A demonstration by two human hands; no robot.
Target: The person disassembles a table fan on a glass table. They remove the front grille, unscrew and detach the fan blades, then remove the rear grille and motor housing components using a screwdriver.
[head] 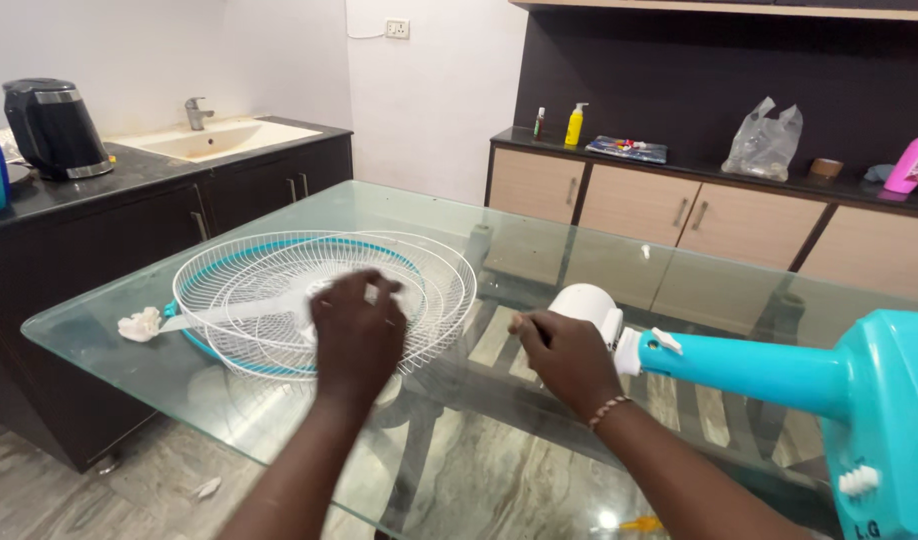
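A round white wire fan grille [279, 270] lies flat on the glass table [109, 300], stacked on a second grille with a teal rim [201, 352]. A pale fan blade shows through the wires. My left hand [357, 335] rests on the grille's centre with its fingers curled over the wires, slightly blurred. My right hand [567, 355] is closed into a loose fist right in front of the white fan motor housing [591, 300]. The motor sits on a teal fan neck [749, 372] that lies across the table's right side. Whether the fist holds anything is hidden.
A crumpled white cloth [139, 325] lies beside the grilles on the left. A dark counter holds a black kettle [54, 128] and a sink [214, 138]. Behind the table, a sideboard [639, 200] carries bottles, a plastic bag [766, 142] and a pink bottle [914, 160].
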